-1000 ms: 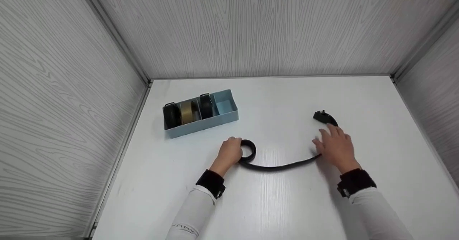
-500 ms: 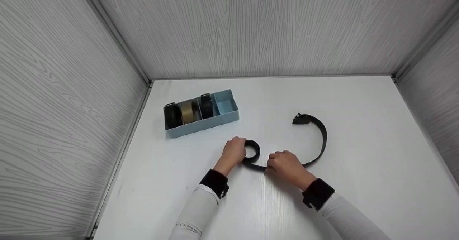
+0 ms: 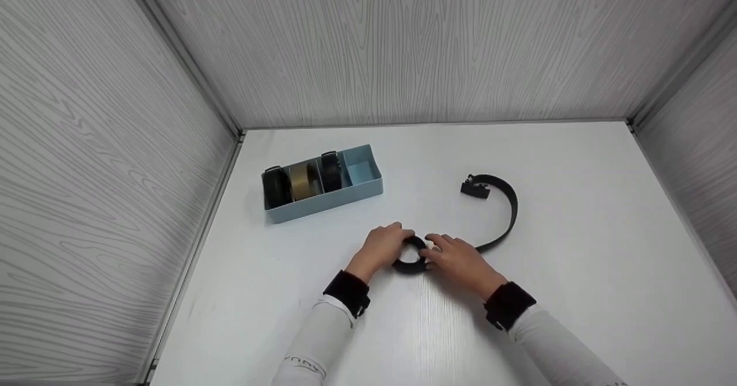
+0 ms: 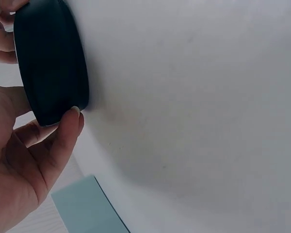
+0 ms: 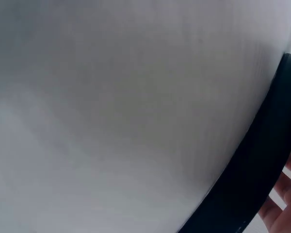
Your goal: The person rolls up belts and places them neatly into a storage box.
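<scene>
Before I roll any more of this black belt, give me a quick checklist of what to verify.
1. Left hand grips the rolled coil: ok.
2. Right hand on the coil's other side: ok.
3. Loose tail of the belt lies free on the table, untangled: ok.
4. Buckle end clear of both hands: ok.
5. Free compartment at the right end of the blue box: ok.
6. Coil wound tight and even: cannot tell.

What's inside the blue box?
The blue box holds three rolled belts: black, tan, black. Its right compartment looks bare. What lies under the belts is hidden.
</scene>
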`<state>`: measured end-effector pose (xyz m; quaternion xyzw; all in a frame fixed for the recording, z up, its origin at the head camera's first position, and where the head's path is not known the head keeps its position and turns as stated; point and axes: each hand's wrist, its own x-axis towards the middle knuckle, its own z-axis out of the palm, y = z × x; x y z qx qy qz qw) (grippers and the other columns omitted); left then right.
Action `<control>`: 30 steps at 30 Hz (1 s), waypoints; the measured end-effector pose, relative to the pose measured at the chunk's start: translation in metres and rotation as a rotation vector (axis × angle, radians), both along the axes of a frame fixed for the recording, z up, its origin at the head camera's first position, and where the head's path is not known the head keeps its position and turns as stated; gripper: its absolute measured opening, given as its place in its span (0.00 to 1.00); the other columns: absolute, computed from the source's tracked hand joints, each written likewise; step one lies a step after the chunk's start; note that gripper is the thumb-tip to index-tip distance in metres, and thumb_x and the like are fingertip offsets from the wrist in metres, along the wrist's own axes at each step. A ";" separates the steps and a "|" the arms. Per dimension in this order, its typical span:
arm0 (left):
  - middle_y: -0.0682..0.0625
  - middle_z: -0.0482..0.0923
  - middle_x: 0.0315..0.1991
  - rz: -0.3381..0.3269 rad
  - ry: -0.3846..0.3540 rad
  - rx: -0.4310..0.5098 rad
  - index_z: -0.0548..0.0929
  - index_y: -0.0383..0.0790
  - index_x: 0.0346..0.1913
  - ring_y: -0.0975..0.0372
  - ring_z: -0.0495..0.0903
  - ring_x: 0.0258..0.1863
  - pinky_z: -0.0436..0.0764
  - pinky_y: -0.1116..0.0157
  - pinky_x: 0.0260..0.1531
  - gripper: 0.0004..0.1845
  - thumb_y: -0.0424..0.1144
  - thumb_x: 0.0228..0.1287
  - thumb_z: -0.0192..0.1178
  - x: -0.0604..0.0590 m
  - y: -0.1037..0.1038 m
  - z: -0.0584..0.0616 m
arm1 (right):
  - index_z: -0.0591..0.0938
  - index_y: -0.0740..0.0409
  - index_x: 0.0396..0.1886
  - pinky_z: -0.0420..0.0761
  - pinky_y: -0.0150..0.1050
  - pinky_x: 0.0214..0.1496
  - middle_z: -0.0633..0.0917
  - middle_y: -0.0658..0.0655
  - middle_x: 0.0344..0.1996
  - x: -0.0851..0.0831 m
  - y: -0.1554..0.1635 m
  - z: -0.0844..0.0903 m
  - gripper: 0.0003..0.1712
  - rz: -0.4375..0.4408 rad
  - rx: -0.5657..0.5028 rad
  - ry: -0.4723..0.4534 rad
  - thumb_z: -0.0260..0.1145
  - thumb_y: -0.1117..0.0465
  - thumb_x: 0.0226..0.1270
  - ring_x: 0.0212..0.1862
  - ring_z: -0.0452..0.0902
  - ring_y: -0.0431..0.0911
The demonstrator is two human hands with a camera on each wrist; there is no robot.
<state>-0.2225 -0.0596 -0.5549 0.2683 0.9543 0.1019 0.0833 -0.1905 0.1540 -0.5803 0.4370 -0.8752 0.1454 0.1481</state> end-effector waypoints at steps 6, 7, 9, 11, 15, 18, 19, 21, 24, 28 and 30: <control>0.49 0.78 0.38 0.035 0.015 0.072 0.83 0.46 0.51 0.54 0.80 0.33 0.78 0.58 0.37 0.12 0.34 0.67 0.58 0.002 0.001 -0.006 | 0.83 0.55 0.40 0.79 0.45 0.39 0.79 0.58 0.54 -0.001 -0.004 -0.001 0.12 0.054 0.000 -0.002 0.69 0.56 0.59 0.49 0.78 0.52; 0.48 0.78 0.37 0.056 0.016 0.087 0.83 0.44 0.49 0.55 0.80 0.34 0.78 0.58 0.37 0.10 0.35 0.68 0.58 0.002 0.001 -0.006 | 0.84 0.56 0.40 0.79 0.44 0.39 0.80 0.56 0.52 -0.002 -0.005 -0.001 0.11 0.063 0.000 -0.001 0.70 0.56 0.59 0.49 0.77 0.51; 0.48 0.79 0.36 0.117 0.009 0.121 0.82 0.40 0.46 0.55 0.80 0.35 0.78 0.58 0.37 0.07 0.36 0.67 0.59 0.003 0.001 -0.007 | 0.84 0.57 0.38 0.79 0.43 0.40 0.82 0.54 0.46 -0.003 -0.006 -0.001 0.10 0.074 -0.007 -0.001 0.71 0.58 0.58 0.46 0.77 0.50; 0.47 0.79 0.35 0.188 -0.007 0.155 0.81 0.38 0.42 0.56 0.80 0.34 0.77 0.58 0.36 0.06 0.37 0.66 0.61 0.003 0.002 -0.007 | 0.83 0.58 0.36 0.78 0.41 0.40 0.82 0.52 0.40 -0.003 -0.007 -0.002 0.09 0.074 -0.016 -0.002 0.71 0.59 0.58 0.43 0.76 0.50; 0.48 0.80 0.31 0.294 -0.065 0.213 0.81 0.37 0.37 0.58 0.78 0.29 0.77 0.59 0.32 0.06 0.37 0.63 0.63 0.004 0.005 -0.005 | 0.83 0.58 0.32 0.77 0.40 0.39 0.82 0.52 0.34 -0.004 -0.008 -0.002 0.07 0.056 -0.036 -0.001 0.71 0.60 0.59 0.38 0.74 0.50; 0.47 0.80 0.29 0.306 -0.090 0.226 0.81 0.36 0.33 0.59 0.76 0.27 0.76 0.60 0.31 0.03 0.34 0.61 0.62 0.005 0.008 -0.003 | 0.83 0.58 0.31 0.76 0.40 0.38 0.82 0.52 0.33 -0.003 -0.008 -0.001 0.07 0.061 -0.047 -0.008 0.72 0.60 0.59 0.36 0.73 0.50; 0.47 0.80 0.29 0.301 -0.095 0.221 0.81 0.36 0.32 0.59 0.75 0.26 0.76 0.60 0.31 0.02 0.32 0.60 0.61 0.005 0.009 -0.003 | 0.83 0.57 0.31 0.76 0.39 0.38 0.82 0.51 0.34 -0.003 -0.007 -0.001 0.07 0.069 -0.047 -0.010 0.72 0.60 0.59 0.36 0.73 0.50; 0.46 0.80 0.28 0.283 -0.098 0.203 0.81 0.36 0.28 0.59 0.73 0.26 0.75 0.61 0.31 0.03 0.30 0.59 0.60 0.005 0.010 -0.002 | 0.84 0.57 0.33 0.76 0.39 0.38 0.82 0.51 0.35 -0.004 -0.005 0.000 0.07 0.091 -0.038 -0.019 0.72 0.60 0.58 0.37 0.74 0.49; 0.46 0.79 0.28 0.235 -0.101 0.154 0.79 0.38 0.26 0.59 0.72 0.26 0.75 0.61 0.30 0.05 0.30 0.58 0.60 0.003 0.010 -0.001 | 0.85 0.56 0.37 0.77 0.41 0.39 0.82 0.52 0.40 -0.006 0.002 0.001 0.10 0.120 -0.021 -0.025 0.75 0.62 0.54 0.39 0.75 0.49; 0.48 0.79 0.29 0.167 -0.099 0.105 0.80 0.39 0.28 0.59 0.74 0.27 0.75 0.60 0.31 0.04 0.31 0.61 0.61 -0.001 0.010 -0.001 | 0.86 0.56 0.42 0.79 0.43 0.45 0.82 0.55 0.46 -0.010 0.012 0.003 0.16 0.134 0.006 -0.049 0.76 0.64 0.51 0.47 0.77 0.51; 0.49 0.79 0.30 0.133 -0.090 0.085 0.81 0.40 0.31 0.58 0.75 0.29 0.75 0.60 0.32 0.03 0.32 0.63 0.61 -0.002 0.010 -0.001 | 0.86 0.55 0.42 0.78 0.43 0.49 0.82 0.55 0.47 -0.010 0.014 0.004 0.15 0.139 0.010 -0.082 0.74 0.65 0.52 0.50 0.77 0.51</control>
